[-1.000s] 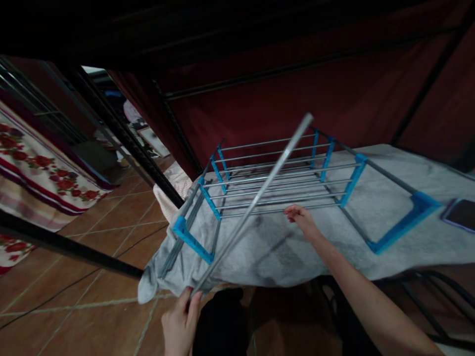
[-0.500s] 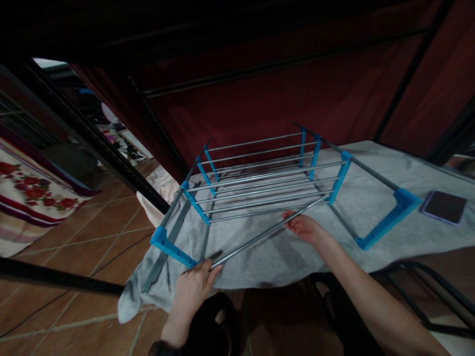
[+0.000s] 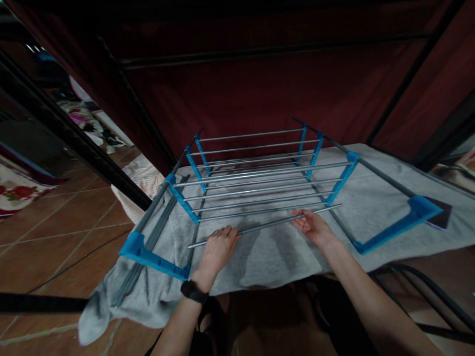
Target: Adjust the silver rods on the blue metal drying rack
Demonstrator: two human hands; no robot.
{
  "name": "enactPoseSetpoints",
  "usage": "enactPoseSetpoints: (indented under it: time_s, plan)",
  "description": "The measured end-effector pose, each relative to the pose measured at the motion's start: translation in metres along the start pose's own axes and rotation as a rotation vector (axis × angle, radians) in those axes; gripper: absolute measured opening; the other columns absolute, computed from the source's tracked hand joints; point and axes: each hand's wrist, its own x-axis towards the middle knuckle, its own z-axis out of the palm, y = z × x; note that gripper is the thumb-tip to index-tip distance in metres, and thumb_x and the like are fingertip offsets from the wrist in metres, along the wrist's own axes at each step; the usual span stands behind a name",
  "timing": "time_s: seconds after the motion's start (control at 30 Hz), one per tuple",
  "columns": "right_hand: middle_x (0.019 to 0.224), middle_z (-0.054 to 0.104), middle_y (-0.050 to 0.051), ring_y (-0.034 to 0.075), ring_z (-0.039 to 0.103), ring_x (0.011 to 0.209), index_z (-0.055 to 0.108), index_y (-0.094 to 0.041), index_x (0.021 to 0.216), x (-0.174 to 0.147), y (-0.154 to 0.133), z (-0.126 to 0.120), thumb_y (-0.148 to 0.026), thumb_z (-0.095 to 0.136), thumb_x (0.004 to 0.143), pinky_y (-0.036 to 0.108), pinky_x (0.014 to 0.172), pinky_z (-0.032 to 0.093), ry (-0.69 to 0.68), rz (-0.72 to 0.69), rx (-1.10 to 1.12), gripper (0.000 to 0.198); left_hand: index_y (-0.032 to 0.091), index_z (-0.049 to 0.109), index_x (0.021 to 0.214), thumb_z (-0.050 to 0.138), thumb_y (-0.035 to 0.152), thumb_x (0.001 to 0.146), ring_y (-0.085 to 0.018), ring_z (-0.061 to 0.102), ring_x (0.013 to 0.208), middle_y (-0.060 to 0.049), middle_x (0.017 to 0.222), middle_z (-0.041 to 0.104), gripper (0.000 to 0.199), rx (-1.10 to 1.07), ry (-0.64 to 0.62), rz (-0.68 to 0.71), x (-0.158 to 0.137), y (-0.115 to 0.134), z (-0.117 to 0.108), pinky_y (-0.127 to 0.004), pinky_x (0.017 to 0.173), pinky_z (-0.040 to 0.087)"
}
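Observation:
A loose grey metal rod (image 3: 265, 225) lies across both my hands in front of a partly assembled rack (image 3: 256, 189). My left hand (image 3: 221, 245) is wrapped over the rod near its left end. My right hand (image 3: 311, 227) has its fingers curled about the rod toward its right end, palm turned partly up. The rack has several parallel metal rods between blue plastic brackets (image 3: 339, 179) on two long side frames. Blue corner pieces stand at its near ends, one on the left (image 3: 154, 259) and one on the right (image 3: 403, 225).
A grey cloth (image 3: 256, 264) covers the surface under the rack. Several more rods (image 3: 146, 244) lie on it at the left. A phone-like dark tablet (image 3: 441, 215) is partly behind the right corner piece. Dark metal posts and a red curtain (image 3: 252, 99) stand behind.
The rod has swung from a steep slant to nearly level, its left end lifting away from the near left corner piece. My left hand moved up and right with it.

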Motion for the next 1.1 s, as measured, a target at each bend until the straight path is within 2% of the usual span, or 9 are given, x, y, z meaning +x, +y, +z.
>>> enactPoseSetpoints:
  time_s: [0.2, 0.43, 0.77, 0.93, 1.1]
  plan:
    - [0.079, 0.073, 0.006, 0.015, 0.073, 0.073, 0.062, -0.017, 0.080, -0.004, 0.019, 0.003, -0.005, 0.050, 0.090, 0.029, 0.073, 0.066, -0.007, 0.006, -0.025, 0.020, 0.022, 0.061, 0.115, 0.043, 0.023, 0.103, -0.020, 0.065, 0.094, -0.006, 0.105, 0.067, 0.022, -0.108, 0.053, 0.084, 0.012, 0.012, 0.018, -0.035, 0.087, 0.048]
    - [0.091, 0.075, 0.009, 0.017, 0.075, 0.087, 0.065, -0.016, 0.089, -0.012, 0.022, -0.009, 0.000, 0.051, 0.087, 0.033, 0.082, 0.066, -0.005, -0.004, -0.063, 0.021, 0.022, 0.059, 0.120, 0.044, 0.009, 0.098, -0.019, 0.064, 0.097, -0.006, 0.114, 0.066, 0.029, -0.151, 0.012, 0.110, 0.018, 0.013, 0.026, -0.035, 0.089, 0.048]
    - [0.081, 0.072, 0.002, 0.013, 0.073, 0.076, 0.065, -0.018, 0.086, -0.005, 0.035, -0.029, -0.007, 0.056, 0.095, 0.029, 0.079, 0.066, 0.031, -0.156, -0.124, 0.017, 0.020, 0.055, 0.122, 0.043, 0.016, 0.101, -0.020, 0.066, 0.098, -0.007, 0.110, 0.066, 0.024, -0.170, -0.011, 0.165, 0.012, 0.040, 0.031, -0.033, 0.081, 0.047]
    - [0.075, 0.070, 0.001, 0.012, 0.070, 0.070, 0.065, -0.020, 0.085, -0.009, 0.037, -0.028, -0.008, 0.055, 0.094, 0.027, 0.075, 0.066, 0.077, -0.134, -0.136, 0.018, 0.021, 0.054, 0.124, 0.041, 0.012, 0.100, -0.020, 0.065, 0.102, -0.007, 0.113, 0.066, 0.029, -0.168, -0.057, 0.184, 0.011, 0.043, 0.029, -0.034, 0.085, 0.047]
    - [0.079, 0.071, 0.003, 0.013, 0.071, 0.072, 0.064, -0.018, 0.083, -0.016, 0.036, -0.022, -0.003, 0.053, 0.092, 0.026, 0.075, 0.065, 0.089, -0.088, -0.130, 0.021, 0.019, 0.054, 0.125, 0.039, 0.010, 0.099, -0.021, 0.065, 0.102, -0.008, 0.114, 0.066, 0.032, -0.155, -0.053, 0.196, 0.012, 0.043, 0.029, -0.035, 0.087, 0.047]
